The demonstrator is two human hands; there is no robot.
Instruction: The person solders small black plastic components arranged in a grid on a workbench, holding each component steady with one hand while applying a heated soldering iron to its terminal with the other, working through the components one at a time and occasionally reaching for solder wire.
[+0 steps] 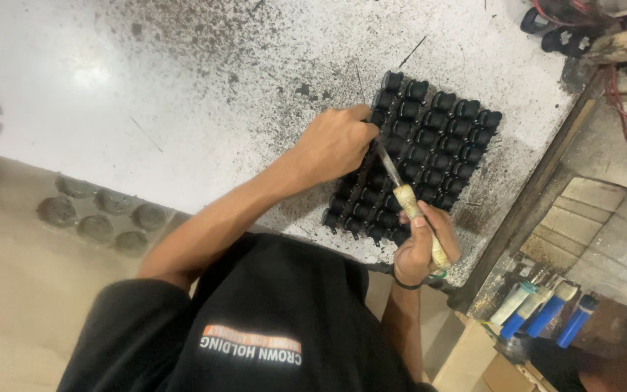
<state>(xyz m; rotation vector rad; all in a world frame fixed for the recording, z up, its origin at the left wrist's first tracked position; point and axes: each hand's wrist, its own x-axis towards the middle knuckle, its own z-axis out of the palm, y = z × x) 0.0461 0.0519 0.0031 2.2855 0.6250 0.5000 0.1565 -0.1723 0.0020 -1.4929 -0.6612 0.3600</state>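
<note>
While the left hand (pixel 334 144) presses flat on the black moulded rubber block of rows of small caps (pixel 419 156), near the white speckled surface's (pixel 146 87) front edge, the right hand (pixel 422 243) grips a pale-handled knife (pixel 408 199); its blade, seemingly aimed beside those fingers, could slip and cut them.

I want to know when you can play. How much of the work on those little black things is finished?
Hard to say. The black parts sit packed in neat rows on the speckled white table, and all look alike, so I cannot tell finished ones from unfinished. In hand now: the left hand steadies the block's edge while the right hand works a pale-handled blade into the near rows.
</note>
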